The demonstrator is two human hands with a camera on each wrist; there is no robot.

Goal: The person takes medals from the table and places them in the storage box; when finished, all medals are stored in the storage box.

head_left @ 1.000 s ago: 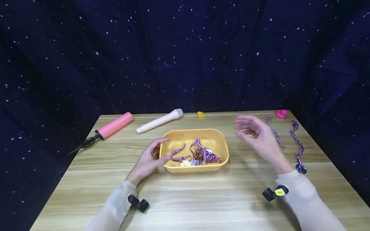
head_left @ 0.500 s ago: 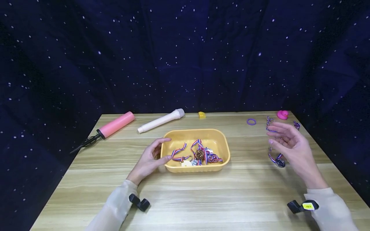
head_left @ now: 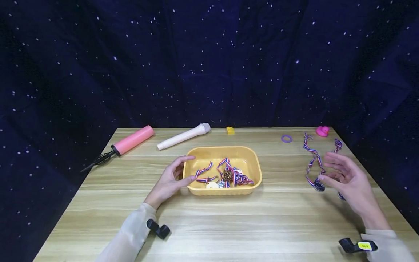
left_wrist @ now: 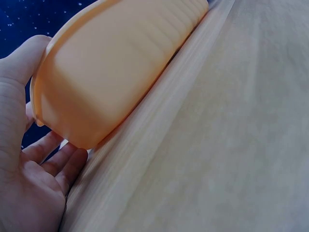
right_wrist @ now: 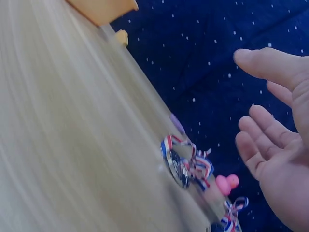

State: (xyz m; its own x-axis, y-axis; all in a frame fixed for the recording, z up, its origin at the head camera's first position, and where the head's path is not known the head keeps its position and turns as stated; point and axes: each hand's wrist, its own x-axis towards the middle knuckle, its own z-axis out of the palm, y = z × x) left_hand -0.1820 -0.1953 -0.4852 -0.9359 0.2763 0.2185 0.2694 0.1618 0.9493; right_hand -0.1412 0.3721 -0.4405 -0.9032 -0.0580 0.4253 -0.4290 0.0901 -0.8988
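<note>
My left hand (head_left: 167, 183) holds the left end of a yellow plastic basket (head_left: 255, 171), with the thumb over its rim and the fingers at the outer wall. Inside lie several medals on red, white and blue ribbons, among them a bronze-coloured medal (head_left: 226, 175). At the right, my right hand (head_left: 355, 187) hovers with loosely bent fingers and nothing in its grasp. Just left of its fingertips lies a dark medal (head_left: 319, 186) with a striped ribbon stretching back. A second medal (head_left: 341, 196) and its ribbon are partly hidden behind this hand.
Along the back of the wooden table stand a pink balloon pump (head_left: 133, 140), a white toy microphone (head_left: 184, 136), a small yellow block (head_left: 230, 130), a purple ring (head_left: 286, 135) and a pink rubber duck (head_left: 322, 131). A dark starry curtain (head_left: 209, 65) hangs behind.
My right hand has moved right and down from beside the basket to over the medals on the right, uncovering the purple ring. The left hand keeps its hold on the basket.
</note>
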